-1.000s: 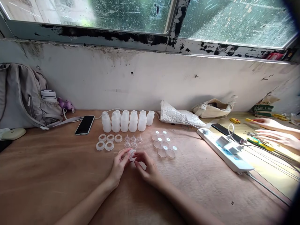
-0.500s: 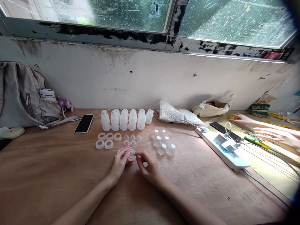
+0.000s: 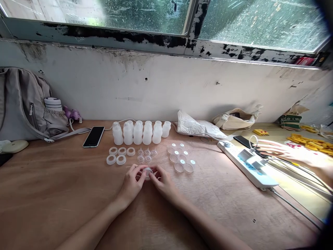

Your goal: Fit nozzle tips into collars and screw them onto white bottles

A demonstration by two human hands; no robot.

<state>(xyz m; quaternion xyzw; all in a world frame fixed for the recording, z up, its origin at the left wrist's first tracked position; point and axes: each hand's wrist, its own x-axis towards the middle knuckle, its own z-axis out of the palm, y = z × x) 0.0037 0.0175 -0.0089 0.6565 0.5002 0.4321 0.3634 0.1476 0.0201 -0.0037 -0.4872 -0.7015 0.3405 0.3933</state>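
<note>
- Pinches a translucent round piece [image 3: 147, 173] by its rim between left hand [image 3: 130, 182] and right hand [image 3: 164, 182], over the table [image 3: 78, 194].
- Looks light, probably slippery, perhaps flexible; best taken by the edge.
- Sits near 5 rings [image 3: 111, 163], 5 teat-like pieces [image 3: 148, 159], 6 clear caps [image 3: 179, 167]; white bottles [image 3: 137, 136] beyond, likely hindering longer reach.
</note>
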